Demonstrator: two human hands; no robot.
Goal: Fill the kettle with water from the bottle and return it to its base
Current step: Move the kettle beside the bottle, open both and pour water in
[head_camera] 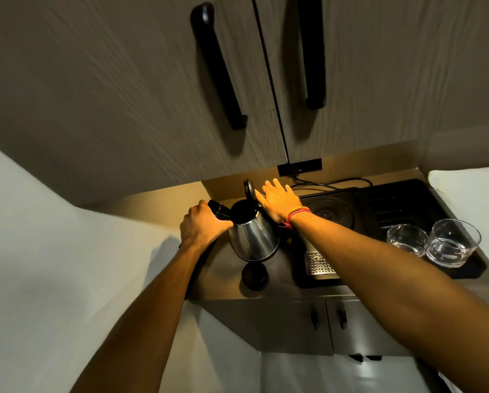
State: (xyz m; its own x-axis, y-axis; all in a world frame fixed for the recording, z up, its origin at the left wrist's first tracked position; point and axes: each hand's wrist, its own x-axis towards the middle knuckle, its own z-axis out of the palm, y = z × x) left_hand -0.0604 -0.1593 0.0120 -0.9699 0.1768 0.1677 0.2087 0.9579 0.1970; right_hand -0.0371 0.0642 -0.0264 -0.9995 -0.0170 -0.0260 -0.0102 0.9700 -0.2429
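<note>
The steel kettle [253, 236] is tilted over the wooden counter, left of the tray. Its black lid [249, 190] stands open and the dark inside shows. My left hand [200, 225] is closed around the kettle's black handle [219, 212] on its left side. My right hand [278, 201] has its fingers spread and rests against the open lid from the right, holding nothing. The round kettle base [325, 214] sits bare on the black tray [464, 273], right of the kettle. No clear bottle is in view.
A dark round object [254, 275] stands on the counter [280, 287] just in front of the kettle; I cannot tell what it is. Two glasses [406, 239] [452, 242] stand on the tray's right end. A cord [334, 182] runs to the wall socket. Upper cabinet doors hang close overhead.
</note>
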